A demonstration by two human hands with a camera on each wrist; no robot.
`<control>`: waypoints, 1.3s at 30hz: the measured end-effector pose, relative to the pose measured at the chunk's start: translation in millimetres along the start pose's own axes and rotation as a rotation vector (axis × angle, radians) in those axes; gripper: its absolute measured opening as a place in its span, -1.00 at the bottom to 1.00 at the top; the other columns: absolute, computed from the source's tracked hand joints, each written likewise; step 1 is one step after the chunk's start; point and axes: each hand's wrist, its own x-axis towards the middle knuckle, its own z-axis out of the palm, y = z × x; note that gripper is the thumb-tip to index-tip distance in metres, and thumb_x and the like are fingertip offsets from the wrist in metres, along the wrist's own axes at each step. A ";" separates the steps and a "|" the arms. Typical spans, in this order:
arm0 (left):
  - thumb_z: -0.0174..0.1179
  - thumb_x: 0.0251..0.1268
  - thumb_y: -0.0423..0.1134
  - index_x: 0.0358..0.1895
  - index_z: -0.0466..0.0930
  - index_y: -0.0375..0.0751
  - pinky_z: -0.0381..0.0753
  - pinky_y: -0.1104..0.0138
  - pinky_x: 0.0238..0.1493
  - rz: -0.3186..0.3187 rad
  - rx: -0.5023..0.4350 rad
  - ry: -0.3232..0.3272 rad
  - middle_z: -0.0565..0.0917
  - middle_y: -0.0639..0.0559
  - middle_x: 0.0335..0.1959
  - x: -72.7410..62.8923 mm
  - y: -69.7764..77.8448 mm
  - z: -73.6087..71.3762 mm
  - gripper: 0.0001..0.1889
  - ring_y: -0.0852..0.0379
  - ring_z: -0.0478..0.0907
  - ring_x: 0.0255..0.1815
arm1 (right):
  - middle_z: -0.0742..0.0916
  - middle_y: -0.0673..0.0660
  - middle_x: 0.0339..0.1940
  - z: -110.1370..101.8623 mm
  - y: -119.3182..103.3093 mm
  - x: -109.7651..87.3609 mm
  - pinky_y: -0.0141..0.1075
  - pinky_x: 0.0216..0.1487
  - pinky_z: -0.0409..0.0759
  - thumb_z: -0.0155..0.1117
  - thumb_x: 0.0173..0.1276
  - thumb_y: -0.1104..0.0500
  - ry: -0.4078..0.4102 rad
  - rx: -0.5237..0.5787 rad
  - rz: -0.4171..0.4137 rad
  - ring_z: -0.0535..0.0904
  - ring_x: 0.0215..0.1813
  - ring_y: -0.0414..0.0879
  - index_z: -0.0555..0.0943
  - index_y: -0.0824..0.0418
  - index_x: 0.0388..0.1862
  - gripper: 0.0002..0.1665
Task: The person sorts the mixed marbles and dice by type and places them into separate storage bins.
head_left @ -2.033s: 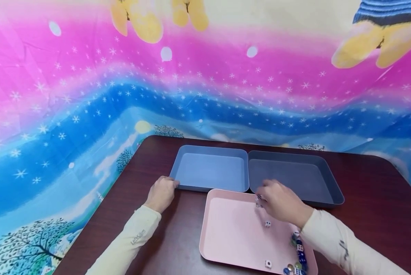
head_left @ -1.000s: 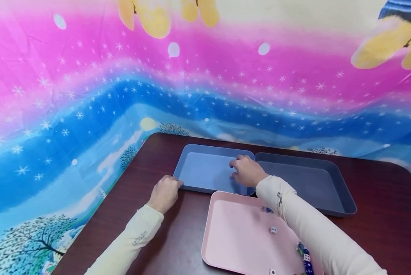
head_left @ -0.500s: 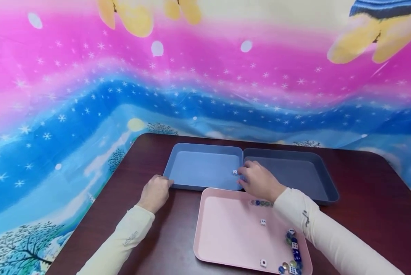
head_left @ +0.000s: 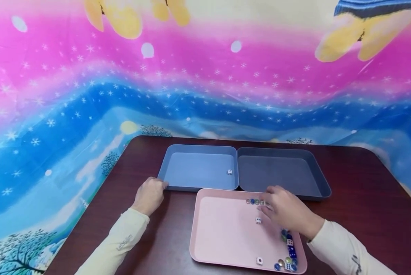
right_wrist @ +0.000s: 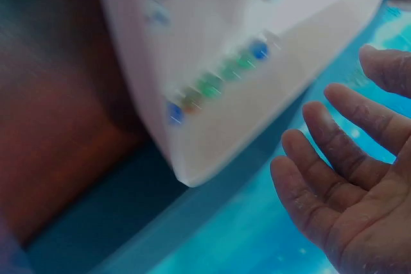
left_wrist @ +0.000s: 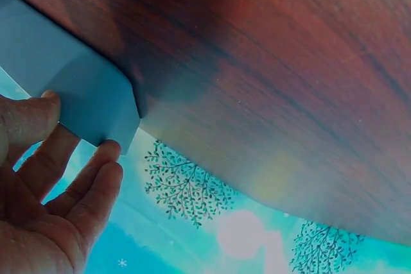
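My left hand (head_left: pixel 151 195) holds the near-left corner of the blue tray (head_left: pixel 198 168); in the left wrist view the thumb lies on the tray's outer wall (left_wrist: pixel 77 75), fingers at its rim. A white die (head_left: pixel 229 172) rests inside that tray near its right side. My right hand (head_left: pixel 287 208) hovers over the pink tray (head_left: pixel 222 229), fingers loosely spread and holding nothing. Under its fingertips lies a row of glass marbles (right_wrist: pixel 210 85) along the far wall. White dice (head_left: pixel 258 220) lie singly in the tray. Blue dice (head_left: pixel 292 251), white dice and marbles crowd its right side.
A dark grey tray (head_left: pixel 277 173) stands right of the blue one, their sides touching. All three trays are on a dark brown wooden table (head_left: pixel 171 229). Behind the table hangs a colourful printed cloth (head_left: pixel 205 76).
My right hand went from the pink tray to the blue tray, left a white die there, and came back over the pink tray. My left hand stays at the blue tray's corner.
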 end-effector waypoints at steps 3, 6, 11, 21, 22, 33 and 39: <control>0.25 -0.01 -0.52 -0.35 0.78 -0.10 0.73 0.12 -0.30 0.007 0.019 0.014 0.75 -0.07 -0.46 0.0 -0.4 -1.1 -0.75 -0.03 0.65 -0.33 | 0.71 0.04 -0.32 12.8 2.3 -8.6 -0.16 -0.15 0.69 0.38 0.13 0.14 -0.002 -0.030 -0.065 0.60 -0.22 -0.16 0.72 0.13 -0.32 -0.87; 0.27 -0.01 -0.50 -0.38 0.78 -0.13 0.74 0.10 -0.25 0.025 0.033 0.028 0.75 -0.10 -0.48 0.9 0.3 -1.4 -0.80 -0.09 0.66 -0.26 | 0.65 -0.06 -0.47 27.1 2.9 -14.0 -0.26 -0.26 0.61 0.40 0.09 0.11 0.018 -0.076 -0.140 0.51 -0.36 -0.27 0.67 0.08 -0.48 -0.91; 0.28 0.02 -0.47 -0.37 0.78 -0.16 0.74 0.09 -0.26 0.029 0.026 0.022 0.74 -0.10 -0.48 2.0 2.4 -1.3 -0.84 -0.09 0.68 -0.22 | 0.58 -0.05 -0.50 40.7 -1.2 -17.1 -0.25 -0.36 0.50 0.43 0.07 0.06 -0.014 -0.152 -0.137 0.45 -0.41 -0.24 0.63 0.06 -0.51 -0.86; 0.28 0.01 -0.47 -0.41 0.78 -0.14 0.74 0.10 -0.31 0.033 0.024 0.036 0.72 -0.09 -0.52 1.5 1.4 -0.4 -0.84 -0.08 0.68 -0.22 | 0.64 -0.02 -0.49 31.0 -6.6 -1.8 -0.29 -0.41 0.57 0.46 0.04 0.12 0.021 -0.184 -0.125 0.49 -0.44 -0.25 0.70 0.06 -0.51 -0.93; 0.27 0.00 -0.48 -0.41 0.78 -0.14 0.74 0.10 -0.31 0.037 0.026 0.036 0.72 -0.09 -0.52 1.6 1.2 -0.6 -0.83 -0.08 0.68 -0.22 | 0.65 -0.01 -0.47 26.8 -7.4 2.3 -0.30 -0.40 0.59 0.46 0.04 0.12 0.031 -0.175 -0.123 0.50 -0.43 -0.24 0.72 0.06 -0.48 -0.93; 0.21 -0.04 -0.52 -0.51 0.76 -0.11 0.73 0.11 -0.29 0.072 0.064 0.081 0.73 -0.07 -0.55 0.9 -2.3 -1.0 -0.78 -0.06 0.67 -0.27 | 0.68 0.11 -0.36 -9.0 -19.3 76.2 -0.11 -0.18 0.66 0.39 0.14 0.21 0.140 -0.073 -0.237 0.57 -0.27 -0.03 0.70 0.13 -0.44 -0.99; 0.22 -0.05 -0.51 -0.53 0.75 -0.11 0.73 0.12 -0.30 0.096 0.096 0.085 0.72 -0.07 -0.57 1.8 -0.1 -2.0 -0.80 -0.05 0.68 -0.30 | 0.72 0.13 -0.28 -5.2 -28.2 110.3 -0.01 -0.05 0.65 0.37 0.20 0.12 0.102 -0.061 -0.209 0.59 -0.10 0.04 0.73 0.11 -0.40 -0.91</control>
